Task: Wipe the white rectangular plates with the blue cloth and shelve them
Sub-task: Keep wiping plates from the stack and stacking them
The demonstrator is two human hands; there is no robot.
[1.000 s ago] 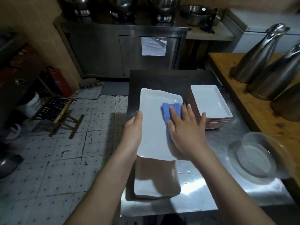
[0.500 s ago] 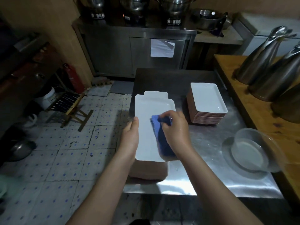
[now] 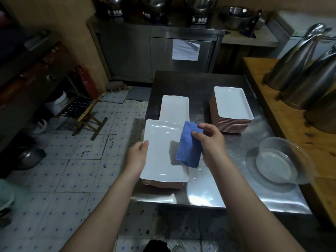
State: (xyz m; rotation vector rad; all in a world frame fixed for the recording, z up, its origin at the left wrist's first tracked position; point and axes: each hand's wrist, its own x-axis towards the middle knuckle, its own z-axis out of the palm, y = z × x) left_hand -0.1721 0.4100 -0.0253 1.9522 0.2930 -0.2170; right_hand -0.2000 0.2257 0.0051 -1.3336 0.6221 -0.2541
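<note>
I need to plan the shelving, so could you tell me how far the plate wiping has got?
Nothing looks shelved; whether the stack at the right is wiped is unclear. In hand: left hand steadies the top plate; right hand holds the blue cloth. Left: plates beneath and the far plate.

A commercial kitchen, back-of-house. Stainless steel worktable [image 3: 209,188] in the middle, steel cabinet [image 3: 154,55] behind with big metal pots [image 3: 200,8] on top and a paper sheet [image 3: 185,50] stuck on its door. Tall stacks of identical white plates [image 3: 232,106], several steel jugs [image 3: 294,57] on a wooden counter [image 3: 272,110], a red fire extinguisher [image 3: 87,80] against the wall, worn and stained tiled floor [image 3: 63,170].
</note>
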